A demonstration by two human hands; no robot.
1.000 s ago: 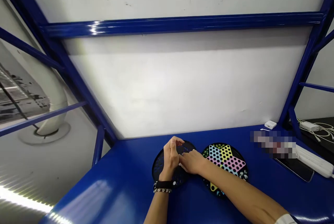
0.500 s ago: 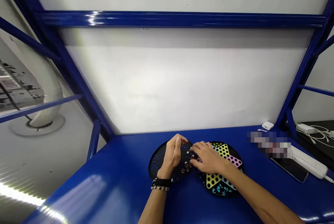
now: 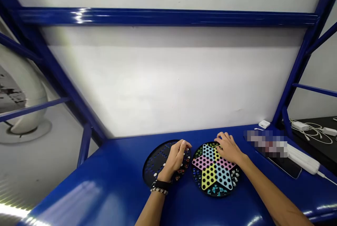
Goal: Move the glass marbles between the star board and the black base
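A black round board (image 3: 151,164) with star-patterned holes lies on the blue table, with white and reddish-brown pieces along its right side. My left hand (image 3: 174,158) is over this board, fingers curled and thumb against them; whatever they may hold is hidden. To the right is a round Chinese checkers board (image 3: 209,176) with a yellow, pink and blue star. Around the star, rim compartments contain blue pieces (image 3: 196,176), turquoise pieces (image 3: 217,190), clear pieces (image 3: 235,176) and green pieces (image 3: 199,152). My right hand (image 3: 228,147) reaches over its upper right edge, fingers bent and apart.
A phone (image 3: 285,167), a white power strip (image 3: 302,158) and a blurred patch lie on the right of the table. A small white case (image 3: 264,124) is near the back wall. Blue frame posts (image 3: 297,75) stand at both sides, with white cables (image 3: 317,133) beyond the right one.
My right hand has moved from between the two boards to the upper right rim of the star board, uncovering most of the star. My left hand stays over the black board. The view has shifted slightly.
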